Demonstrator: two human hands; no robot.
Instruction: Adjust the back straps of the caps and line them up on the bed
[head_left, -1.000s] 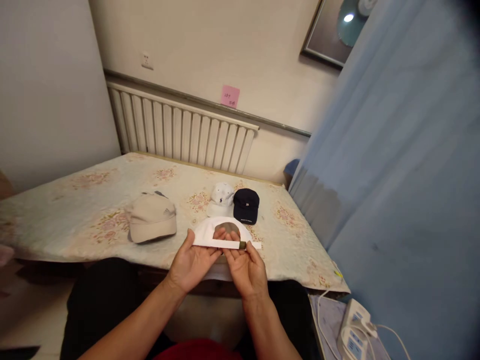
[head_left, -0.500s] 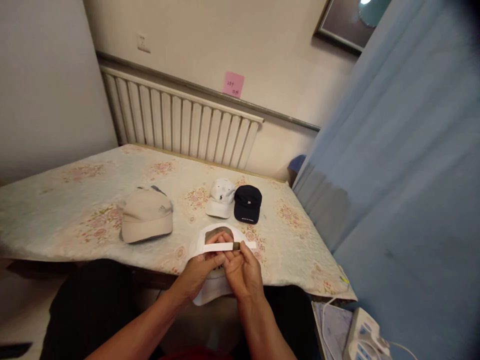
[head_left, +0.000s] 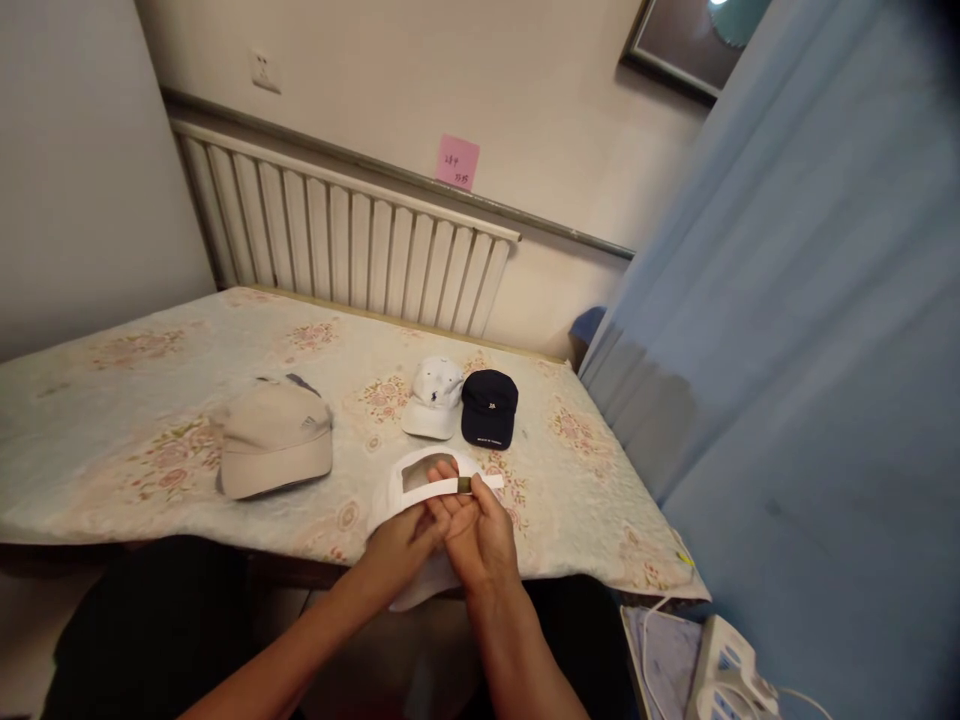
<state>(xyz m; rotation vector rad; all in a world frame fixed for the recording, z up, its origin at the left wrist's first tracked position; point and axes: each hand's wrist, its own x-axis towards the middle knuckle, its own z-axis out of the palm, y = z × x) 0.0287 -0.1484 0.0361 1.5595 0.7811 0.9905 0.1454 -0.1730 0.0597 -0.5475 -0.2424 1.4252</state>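
A white baseball cap [head_left: 386, 500] is held over the front edge of the table, its back strap [head_left: 435, 490] with a dark buckle [head_left: 465, 485] turned upward. My right hand [head_left: 484, 530] grips the strap beside the buckle between thumb and fingers, the strap's loose end sticking out to the right. My left hand [head_left: 405, 545] is closed on the cap's left side, its fingertips close to my right fingers. Just beyond lie a small white cap [head_left: 433, 395] and a navy cap [head_left: 490, 408], side by side. A beige cap [head_left: 274, 440] sits to the left.
A flowered cloth covers the table [head_left: 292, 350]. Behind it are a radiator [head_left: 337, 230] and a wall with a pink note [head_left: 457, 162]. A blue curtain [head_left: 787, 300] hangs along the right. A power strip [head_left: 724, 665] with cables stands at lower right.
The view has shifted slightly, so the table's things sit a little further left. Both hands keep hold of the white cap, and its strap now bows more and tilts up to the right.
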